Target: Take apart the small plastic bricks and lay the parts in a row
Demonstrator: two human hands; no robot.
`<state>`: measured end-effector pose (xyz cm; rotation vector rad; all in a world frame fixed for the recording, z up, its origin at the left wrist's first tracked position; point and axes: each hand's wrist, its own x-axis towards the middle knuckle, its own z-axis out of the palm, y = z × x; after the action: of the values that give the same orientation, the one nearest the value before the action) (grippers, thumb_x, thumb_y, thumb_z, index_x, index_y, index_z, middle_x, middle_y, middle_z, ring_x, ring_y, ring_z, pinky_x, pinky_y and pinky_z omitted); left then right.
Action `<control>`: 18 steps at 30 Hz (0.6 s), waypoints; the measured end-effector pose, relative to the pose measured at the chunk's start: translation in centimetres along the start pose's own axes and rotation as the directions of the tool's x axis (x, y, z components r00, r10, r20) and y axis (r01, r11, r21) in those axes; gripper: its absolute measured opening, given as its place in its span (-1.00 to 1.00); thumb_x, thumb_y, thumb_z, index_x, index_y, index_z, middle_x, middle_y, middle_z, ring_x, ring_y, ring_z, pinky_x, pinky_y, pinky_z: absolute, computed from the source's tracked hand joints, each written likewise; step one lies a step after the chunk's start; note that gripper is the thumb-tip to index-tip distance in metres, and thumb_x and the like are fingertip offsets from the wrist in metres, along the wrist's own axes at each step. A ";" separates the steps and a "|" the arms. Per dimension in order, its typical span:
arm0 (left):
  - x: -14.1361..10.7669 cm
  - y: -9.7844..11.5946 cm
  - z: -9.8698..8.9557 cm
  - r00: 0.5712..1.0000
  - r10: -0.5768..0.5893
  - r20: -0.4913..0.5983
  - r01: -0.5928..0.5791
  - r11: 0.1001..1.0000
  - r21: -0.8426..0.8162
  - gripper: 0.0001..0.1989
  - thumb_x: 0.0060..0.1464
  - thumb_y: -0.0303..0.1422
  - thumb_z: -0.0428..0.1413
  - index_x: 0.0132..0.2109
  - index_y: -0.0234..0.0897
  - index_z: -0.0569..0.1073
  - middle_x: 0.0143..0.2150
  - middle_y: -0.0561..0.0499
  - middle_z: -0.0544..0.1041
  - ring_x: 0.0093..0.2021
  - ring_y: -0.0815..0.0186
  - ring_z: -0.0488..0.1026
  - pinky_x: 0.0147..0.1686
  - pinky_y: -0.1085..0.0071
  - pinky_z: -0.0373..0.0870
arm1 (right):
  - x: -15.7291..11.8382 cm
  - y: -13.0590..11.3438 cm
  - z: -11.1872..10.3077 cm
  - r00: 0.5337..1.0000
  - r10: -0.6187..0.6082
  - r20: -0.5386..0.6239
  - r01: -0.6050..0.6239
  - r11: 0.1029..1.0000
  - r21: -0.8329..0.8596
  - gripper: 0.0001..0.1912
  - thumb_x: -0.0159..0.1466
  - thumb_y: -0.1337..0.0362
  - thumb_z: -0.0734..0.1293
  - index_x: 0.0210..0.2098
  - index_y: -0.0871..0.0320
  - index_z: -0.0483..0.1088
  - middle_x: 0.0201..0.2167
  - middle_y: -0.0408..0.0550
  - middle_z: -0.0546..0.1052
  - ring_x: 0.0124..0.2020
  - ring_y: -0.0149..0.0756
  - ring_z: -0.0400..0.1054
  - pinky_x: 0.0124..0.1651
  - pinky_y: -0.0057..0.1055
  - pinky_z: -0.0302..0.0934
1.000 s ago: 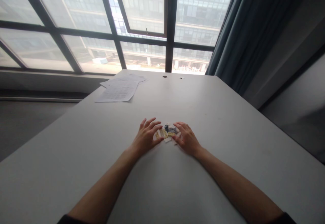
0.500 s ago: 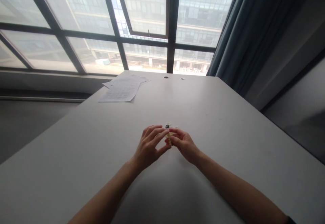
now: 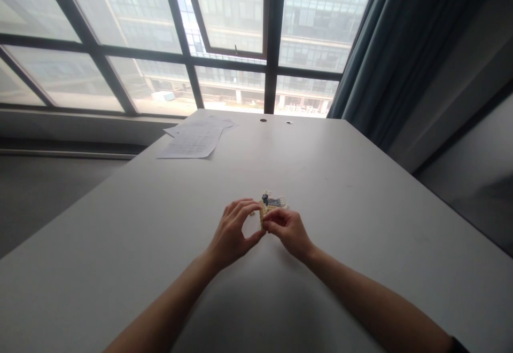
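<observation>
Between my hands is a small knobbly-edged piece [image 3: 274, 202], pale yellow along its near side, with dark blue-grey and white parts behind. It may be made of tiny blocks or stitches; I cannot tell which. My left hand [image 3: 233, 231] curves into a C, with its thumb and fingertips closed on the piece's left edge. From the right, my right hand [image 3: 292, 234] pinches its near side with thumb and forefinger. The fingers hide part of the piece. A tiny yellowish bit [image 3: 252, 214] shows inside the curve of my left hand.
The white table [image 3: 352, 225] stretches away towards the windows. Printed sheets of paper [image 3: 192, 140] lie at its far left. Two small round spots [image 3: 263, 120] are near the far edge. A dark blue curtain [image 3: 368, 59] hangs at the right.
More of the piece's blue-grey and white part now shows behind my fingers. My left fingertips have drawn back left, opening a gap between thumb and fingers. My right fingers have curled in.
</observation>
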<state>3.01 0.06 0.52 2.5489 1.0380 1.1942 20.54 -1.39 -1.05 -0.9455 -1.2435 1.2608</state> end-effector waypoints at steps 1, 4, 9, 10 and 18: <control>-0.2 -0.1 -0.1 1.000 0.003 0.011 -0.003 1.000 -0.009 -0.62 0.05 -0.33 0.16 0.02 -0.19 0.31 -0.01 -0.12 0.46 0.09 0.13 0.33 0.08 0.14 0.27 | -0.1 0.2 0.0 1.000 0.000 0.022 0.000 1.000 -0.017 -0.88 0.05 0.26 0.43 -0.42 0.16 0.47 -0.49 -0.13 0.51 -0.45 -0.36 0.38 -0.34 -0.42 0.29; -0.8 -0.5 -0.5 0.999 -0.003 0.053 0.004 1.000 -0.020 -0.62 0.04 -0.33 0.16 0.02 -0.21 0.31 -0.03 -0.12 0.46 0.04 0.16 0.36 0.03 0.19 0.31 | -0.1 0.6 -0.1 0.996 0.006 0.089 0.004 0.993 -0.116 -0.88 0.10 0.26 0.38 -0.36 0.15 0.49 -0.45 -0.12 0.54 -0.42 -0.35 0.40 -0.31 -0.40 0.30; -2.2 -1.2 -1.1 0.962 -0.023 0.274 0.013 0.999 0.037 -0.57 0.02 -0.33 0.18 0.06 -0.20 0.35 -0.03 -0.09 0.46 0.01 0.15 0.35 0.04 0.18 0.28 | 1.4 0.0 -2.0 0.984 -0.145 0.106 0.179 0.777 -0.604 -0.86 0.16 0.29 0.35 -0.27 0.13 0.50 -0.37 -0.09 0.56 -0.42 -0.35 0.37 -0.26 -0.37 0.27; -2.4 -1.3 -1.1 0.945 -0.016 0.326 0.001 0.999 0.046 -0.58 0.02 -0.32 0.18 0.06 -0.19 0.36 -0.04 -0.08 0.47 0.01 0.14 0.35 0.04 0.17 0.27 | 2.0 -0.1 -2.5 0.978 -0.177 0.110 0.205 0.718 -0.665 -0.86 0.16 0.31 0.36 -0.26 0.13 0.50 -0.35 -0.07 0.55 -0.38 -0.34 0.37 -0.22 -0.35 0.27; -2.6 -1.1 -1.4 0.900 0.026 0.434 -0.070 0.994 0.085 -0.65 0.05 -0.25 0.15 0.02 -0.15 0.44 -0.07 -0.10 0.47 -0.02 0.13 0.36 0.01 0.18 0.28 | 6.4 -0.3 -3.9 0.913 -0.144 0.382 0.406 0.413 -0.815 -0.67 0.10 0.40 0.40 -0.11 0.11 0.48 -0.10 -0.03 0.54 -0.03 -0.20 0.32 0.08 -0.26 0.17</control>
<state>0.24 -0.96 -0.60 2.7444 0.9459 0.5440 23.69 5.38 -0.41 -1.2260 -2.2760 0.3572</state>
